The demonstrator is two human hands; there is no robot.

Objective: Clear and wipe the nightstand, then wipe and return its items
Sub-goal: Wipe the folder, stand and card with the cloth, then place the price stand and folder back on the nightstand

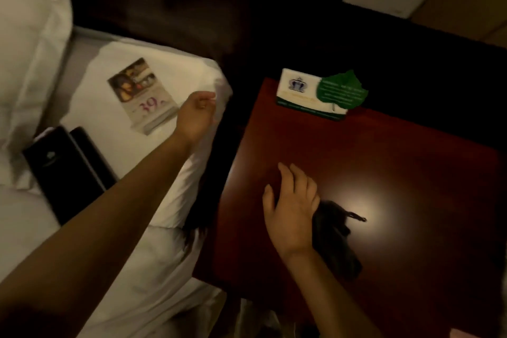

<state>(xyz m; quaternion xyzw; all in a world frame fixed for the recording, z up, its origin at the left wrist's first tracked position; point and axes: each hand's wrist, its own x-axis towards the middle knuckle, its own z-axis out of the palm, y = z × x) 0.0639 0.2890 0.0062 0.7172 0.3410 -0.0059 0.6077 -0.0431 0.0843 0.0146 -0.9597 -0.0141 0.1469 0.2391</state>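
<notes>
Nightstand (384, 151) bears cards (310, 93); right hand (293, 208) presses dark cloth (337, 241).

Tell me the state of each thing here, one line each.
Nightstand: two cards at its back edge.
Tent card: standing on the nightstand.
Leaf card: overlapping the tent card.
Dark cloth: bunched under the right hand.
Right hand: fingers straight, pressing the cloth.
Left hand: over the pillow, loosely curled, empty.
Flyer: flat on the pillow.
Black folders: lying on the bed.

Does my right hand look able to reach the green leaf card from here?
Probably yes: only bare nightstand top lies between the right hand and the green leaf card at its back edge.
</notes>
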